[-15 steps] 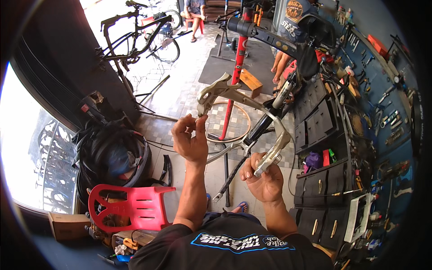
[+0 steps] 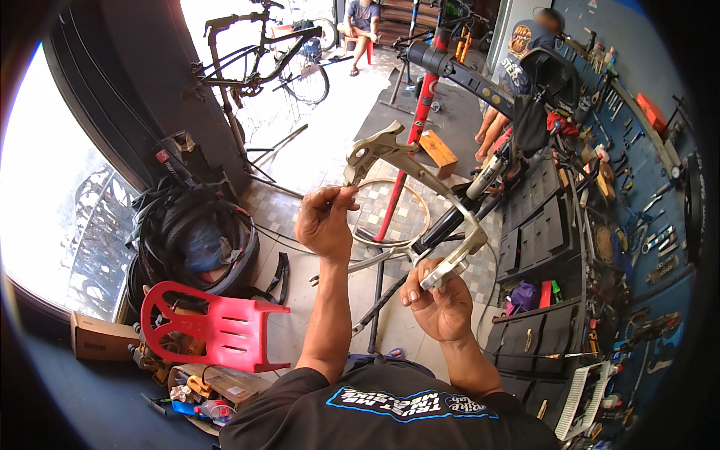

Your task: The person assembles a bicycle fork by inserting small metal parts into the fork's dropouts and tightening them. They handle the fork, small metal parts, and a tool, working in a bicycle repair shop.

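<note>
A worn silver-gold bicycle swingarm [image 2: 429,177] is held up in front of my chest, tilted across the middle of the view. My left hand [image 2: 324,225] is closed, with thumb and fingertips pinching the tip below its wide bracket end. At the lower right end, my right hand [image 2: 441,306] grips it from below, palm turned up and fingers curled. Behind the swingarm, a dark bicycle frame [image 2: 435,234] hangs from a red repair stand [image 2: 415,127]. A shock absorber [image 2: 487,176] shows at the frame's upper part.
A red plastic chair [image 2: 238,335] stands at lower left, by a pile of black tires [image 2: 187,247]. Black drawers [image 2: 534,240] and a blue tool wall [image 2: 637,172] line the right. A wooden block [image 2: 438,154] lies beyond the stand. Two people are at the back.
The whole view has shifted, so the background sits farther right. The swingarm's bracket end and my left hand appear slightly farther right too. Both hands keep their hold.
</note>
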{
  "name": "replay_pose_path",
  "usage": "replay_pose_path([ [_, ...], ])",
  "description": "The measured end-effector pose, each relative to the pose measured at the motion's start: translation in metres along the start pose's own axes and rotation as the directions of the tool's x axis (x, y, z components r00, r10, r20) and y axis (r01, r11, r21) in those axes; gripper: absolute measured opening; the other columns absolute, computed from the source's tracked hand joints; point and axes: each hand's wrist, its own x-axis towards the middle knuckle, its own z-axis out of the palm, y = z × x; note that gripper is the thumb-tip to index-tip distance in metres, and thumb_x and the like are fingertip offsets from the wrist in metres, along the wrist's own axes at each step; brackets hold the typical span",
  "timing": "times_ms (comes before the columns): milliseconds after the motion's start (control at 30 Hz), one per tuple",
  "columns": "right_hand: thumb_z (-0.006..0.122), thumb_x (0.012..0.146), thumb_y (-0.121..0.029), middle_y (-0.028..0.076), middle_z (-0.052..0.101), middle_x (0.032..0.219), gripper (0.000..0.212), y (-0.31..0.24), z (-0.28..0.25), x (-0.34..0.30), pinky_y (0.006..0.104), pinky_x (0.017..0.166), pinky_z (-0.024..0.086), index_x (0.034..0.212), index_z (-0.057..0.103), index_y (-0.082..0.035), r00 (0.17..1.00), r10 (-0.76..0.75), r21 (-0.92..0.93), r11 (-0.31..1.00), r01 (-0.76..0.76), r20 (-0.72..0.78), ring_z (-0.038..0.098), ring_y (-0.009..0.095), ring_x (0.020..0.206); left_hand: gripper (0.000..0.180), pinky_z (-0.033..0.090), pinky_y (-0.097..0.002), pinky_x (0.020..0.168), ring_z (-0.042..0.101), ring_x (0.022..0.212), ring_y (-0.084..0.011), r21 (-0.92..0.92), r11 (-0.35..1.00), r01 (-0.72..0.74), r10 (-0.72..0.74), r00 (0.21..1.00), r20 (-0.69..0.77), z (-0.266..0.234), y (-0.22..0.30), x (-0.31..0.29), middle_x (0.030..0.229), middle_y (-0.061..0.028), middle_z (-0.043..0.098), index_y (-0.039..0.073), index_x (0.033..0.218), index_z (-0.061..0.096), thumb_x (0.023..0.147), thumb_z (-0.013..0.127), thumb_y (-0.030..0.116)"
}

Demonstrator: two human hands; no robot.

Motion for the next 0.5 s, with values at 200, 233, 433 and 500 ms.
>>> replay_pose_path([
  [200,0.066,0.102,-0.021,0.002,0.049,0.097,0.025,-0.004,0.001,0.003,0.0394,0.082,0.047,0.117,0.057,-0.003,1.0,-0.018,-0.022,1.0,0.018,-0.014,0.054,0.019,0.091,0.017,0.064,-0.0313,0.058,0.071,0.069,-0.019,0.059,0.997,-0.054,0.053,0.999,0.006,0.012,0.002,-0.002,0.093,-0.0142,0.069,-0.003,0.095,0.065,0.085,0.074,-0.015],
  [233,0.066,0.102,-0.021,0.002,0.048,0.096,0.025,-0.005,0.001,0.004,0.0393,0.082,0.047,0.116,0.057,-0.004,1.0,-0.019,-0.029,0.999,0.019,-0.01,0.054,0.019,0.091,0.017,0.065,-0.0316,0.059,0.071,0.07,-0.0193,0.037,0.998,-0.045,0.045,0.999,0.0,0.013,0.003,-0.002,0.094,-0.0146,0.069,-0.003,0.095,0.066,0.085,0.074,-0.015],
  [433,0.068,0.1,-0.021,0.002,0.05,0.098,0.025,-0.004,0.003,0.005,0.0393,0.083,0.047,0.115,0.058,-0.004,0.999,-0.037,-0.024,0.999,0.036,-0.028,0.054,0.019,0.091,0.019,0.066,-0.03,0.068,0.071,0.08,-0.0178,0.017,0.999,-0.04,0.04,0.999,-0.004,0.016,0.006,-0.001,0.1,-0.0152,0.069,-0.004,0.091,0.065,0.082,0.077,-0.016],
  [500,0.069,0.1,-0.021,0.003,0.051,0.099,0.026,-0.002,0.003,0.005,0.0394,0.083,0.047,0.115,0.057,-0.004,0.999,-0.045,-0.024,0.999,0.044,-0.027,0.055,0.019,0.092,0.02,0.066,-0.0303,0.07,0.071,0.082,-0.0173,0.086,0.993,-0.083,0.082,0.997,0.01,0.014,0.004,0.0,0.101,-0.0148,0.069,-0.004,0.093,0.066,0.082,0.077,-0.016],
])
